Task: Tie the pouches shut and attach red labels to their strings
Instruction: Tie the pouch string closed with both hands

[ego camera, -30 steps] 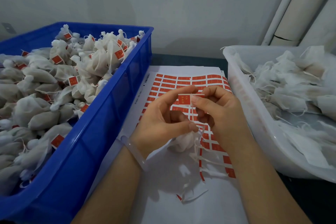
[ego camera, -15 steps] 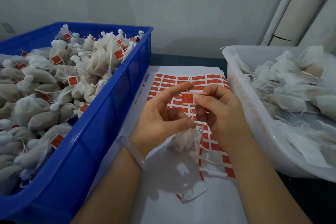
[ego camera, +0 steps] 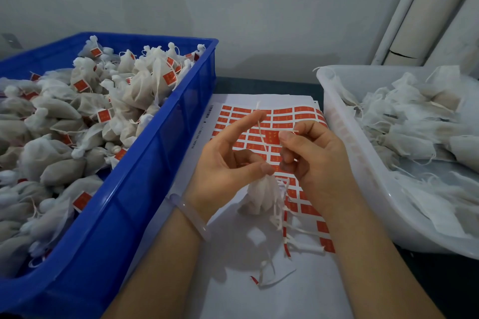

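A small white pouch (ego camera: 260, 195) hangs below my left hand (ego camera: 228, 163), whose thumb and curled fingers pinch its neck. The pouch's white string (ego camera: 261, 134) runs up from there past my extended left forefinger. My right hand (ego camera: 311, 155) pinches a red label (ego camera: 272, 136) between thumb and forefinger, right beside the string. Under both hands lies a white sheet of red labels (ego camera: 285, 114), partly peeled.
A blue crate (ego camera: 166, 163) at the left is heaped with tied, labelled pouches. A clear plastic bin (ego camera: 363, 168) at the right holds loose white pouches. White backing strips (ego camera: 298, 243) litter the sheet near me. A grey wall and pipes stand behind.
Both hands have risen slightly. My left forefinger has drawn away from the label, and the string now stands upright between my forefinger and the label.
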`<action>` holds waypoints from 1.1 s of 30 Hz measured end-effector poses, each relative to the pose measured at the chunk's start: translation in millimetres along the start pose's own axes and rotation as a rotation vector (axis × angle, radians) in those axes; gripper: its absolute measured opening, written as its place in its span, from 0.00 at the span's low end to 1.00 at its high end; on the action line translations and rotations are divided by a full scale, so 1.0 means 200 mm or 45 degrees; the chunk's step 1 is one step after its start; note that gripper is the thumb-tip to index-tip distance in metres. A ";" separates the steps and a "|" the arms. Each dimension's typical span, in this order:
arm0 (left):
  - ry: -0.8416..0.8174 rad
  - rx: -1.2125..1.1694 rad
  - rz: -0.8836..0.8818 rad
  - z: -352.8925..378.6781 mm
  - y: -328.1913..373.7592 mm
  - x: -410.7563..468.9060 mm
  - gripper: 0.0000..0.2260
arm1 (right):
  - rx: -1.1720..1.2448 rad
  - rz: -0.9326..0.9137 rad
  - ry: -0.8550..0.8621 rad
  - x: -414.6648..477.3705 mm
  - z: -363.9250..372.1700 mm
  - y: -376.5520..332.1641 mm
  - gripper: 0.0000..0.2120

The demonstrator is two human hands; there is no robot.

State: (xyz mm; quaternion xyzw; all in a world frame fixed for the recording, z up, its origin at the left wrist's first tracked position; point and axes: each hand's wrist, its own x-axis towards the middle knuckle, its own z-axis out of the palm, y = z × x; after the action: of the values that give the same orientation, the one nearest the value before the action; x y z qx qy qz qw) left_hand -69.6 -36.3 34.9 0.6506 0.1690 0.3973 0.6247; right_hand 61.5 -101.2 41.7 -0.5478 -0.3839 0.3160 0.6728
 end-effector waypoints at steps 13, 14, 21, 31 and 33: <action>0.196 -0.090 0.058 -0.05 0.00 0.01 0.23 | -0.216 0.188 0.297 0.07 -0.04 0.06 0.09; 0.210 -0.094 0.088 -0.05 0.00 0.01 0.23 | -0.353 0.177 0.322 0.08 -0.04 0.08 0.08; 0.280 -0.331 0.216 -0.10 0.03 0.00 0.21 | -0.804 0.293 -0.251 0.05 0.01 0.15 0.08; 0.349 -0.347 0.224 -0.10 0.04 0.00 0.23 | -1.188 0.199 -0.315 0.04 0.07 0.21 0.12; 0.333 -0.340 0.220 -0.10 0.04 0.00 0.23 | -1.235 0.174 -0.265 0.02 0.07 0.22 0.15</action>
State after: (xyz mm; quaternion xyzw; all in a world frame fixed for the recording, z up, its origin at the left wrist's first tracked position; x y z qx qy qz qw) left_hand -85.8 -24.7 40.9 0.5172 0.1380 0.5493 0.6417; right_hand 51.2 -81.1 1.3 -0.7870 -0.5150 0.1977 0.2765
